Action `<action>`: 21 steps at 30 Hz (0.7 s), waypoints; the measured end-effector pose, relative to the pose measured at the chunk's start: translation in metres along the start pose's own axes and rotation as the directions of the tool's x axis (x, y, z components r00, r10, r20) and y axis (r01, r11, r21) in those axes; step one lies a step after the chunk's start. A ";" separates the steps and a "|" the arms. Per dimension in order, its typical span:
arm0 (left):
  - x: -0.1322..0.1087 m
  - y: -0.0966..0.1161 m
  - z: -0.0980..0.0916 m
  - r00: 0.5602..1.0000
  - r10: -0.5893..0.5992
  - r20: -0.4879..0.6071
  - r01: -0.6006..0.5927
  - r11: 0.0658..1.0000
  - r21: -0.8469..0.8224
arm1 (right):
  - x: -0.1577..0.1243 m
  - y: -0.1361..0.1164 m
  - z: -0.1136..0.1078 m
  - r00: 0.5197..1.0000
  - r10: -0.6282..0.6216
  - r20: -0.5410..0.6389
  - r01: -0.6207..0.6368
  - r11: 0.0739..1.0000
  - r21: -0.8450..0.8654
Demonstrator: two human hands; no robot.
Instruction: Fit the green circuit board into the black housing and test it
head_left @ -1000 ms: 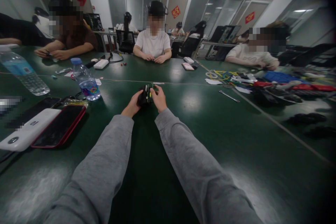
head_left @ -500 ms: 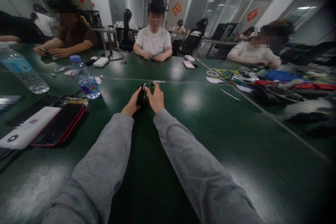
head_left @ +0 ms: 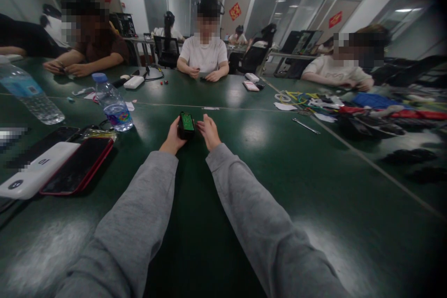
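Note:
My left hand grips a small black case from its left side, just above or on the green table. A green circuit board lies in the case, its face turned up towards me. Just to the right, apart from the case, is my right hand, its fingers loosely stretched and nothing visible in them. A small pale strip lies on the table beyond the right fingertips.
At left are a bottle, a red-edged phone and a white power bank. A wrench and tangled cables lie to the right. Several people sit across the table, one straight ahead.
My right hand has let go of the circuit board and drawn away to the right. The board now lies flat in the case, where before it stood tilted.

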State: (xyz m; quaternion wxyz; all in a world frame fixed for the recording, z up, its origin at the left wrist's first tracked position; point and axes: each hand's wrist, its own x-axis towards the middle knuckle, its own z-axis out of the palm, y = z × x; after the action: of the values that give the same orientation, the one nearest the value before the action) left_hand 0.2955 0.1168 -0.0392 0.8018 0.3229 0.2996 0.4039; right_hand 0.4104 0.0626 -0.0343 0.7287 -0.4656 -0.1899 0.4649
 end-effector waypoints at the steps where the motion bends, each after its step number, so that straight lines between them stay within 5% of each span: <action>1: 0.000 0.000 0.000 1.000 0.006 0.003 -0.006 1.000 -0.012 | 0.001 0.001 -0.005 0.996 0.085 0.007 -0.085 0.994 0.067; 3: 0.000 0.000 0.000 1.000 0.012 0.012 -0.012 0.999 -0.035 | 0.002 0.001 -0.016 0.974 0.207 0.089 -0.222 0.950 0.219; 7: -0.001 -0.001 0.005 1.000 0.006 0.014 -0.005 0.996 -0.085 | 0.002 -0.003 -0.029 0.950 0.219 0.224 -0.285 0.900 0.330; 14: 0.003 -0.008 0.007 0.998 0.055 -0.030 -0.055 0.998 0.006 | 0.000 -0.005 -0.026 0.946 0.217 0.242 -0.286 0.910 0.301; 21: 0.002 -0.010 0.005 0.989 0.140 0.038 -0.143 0.986 0.085 | -0.003 -0.007 -0.025 0.944 0.210 0.253 -0.283 0.912 0.296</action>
State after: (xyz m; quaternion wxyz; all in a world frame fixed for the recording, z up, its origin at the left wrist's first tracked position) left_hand 0.3049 0.1120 -0.0440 0.7609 0.3844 0.2806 0.4411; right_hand 0.4306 0.0463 -0.0404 0.7063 -0.3048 -0.1269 0.6262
